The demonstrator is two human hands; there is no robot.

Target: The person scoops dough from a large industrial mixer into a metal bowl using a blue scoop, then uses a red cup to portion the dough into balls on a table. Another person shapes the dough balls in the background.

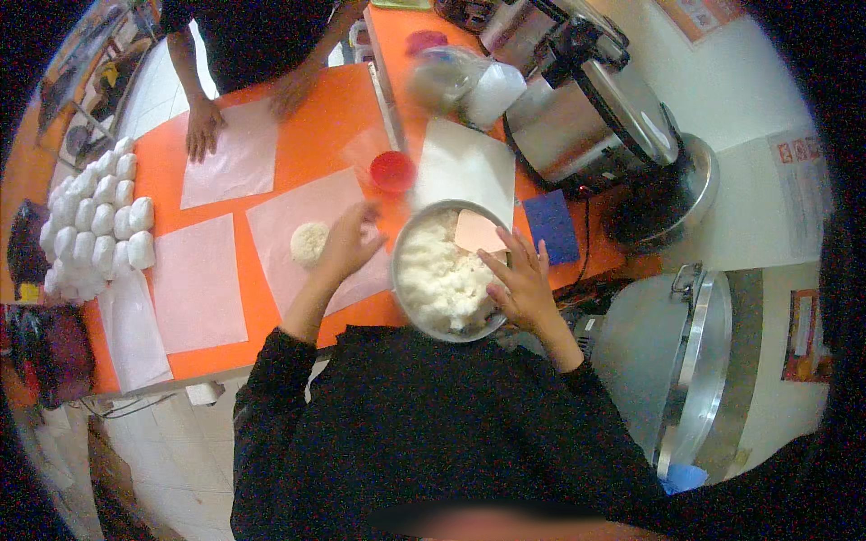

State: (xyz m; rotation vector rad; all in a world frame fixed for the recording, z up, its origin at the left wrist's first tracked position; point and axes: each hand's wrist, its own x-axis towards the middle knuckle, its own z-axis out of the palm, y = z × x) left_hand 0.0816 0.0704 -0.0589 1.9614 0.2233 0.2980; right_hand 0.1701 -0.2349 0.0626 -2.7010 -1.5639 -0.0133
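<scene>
White rice (440, 270) fills much of a round metal bowl (400, 297) near the table's front edge. Over the bowl's right side, my right hand (524, 280) has its fingers spread, its fingertips by a pale pink flat scoop (477, 231) lying in the rice; whether it touches the scoop is unclear. A round mound of rice (310, 245) rests on a sheet of pale paper (284, 209). Just right of that mound, my left hand (348, 240) is slightly blurred, fingers apart, holding nothing visible. A red cup (392, 171) stands beyond, between the paper and the bowl.
Stacked white wrapped bundles (95, 216) occupy the orange table's left end, beside more paper sheets (199, 284). Across the table, a person's hand (204, 128) presses on another sheet. A large steel cooker (575, 128), a blue cloth or pad (551, 226) and a white sheet (467, 166) are at the right.
</scene>
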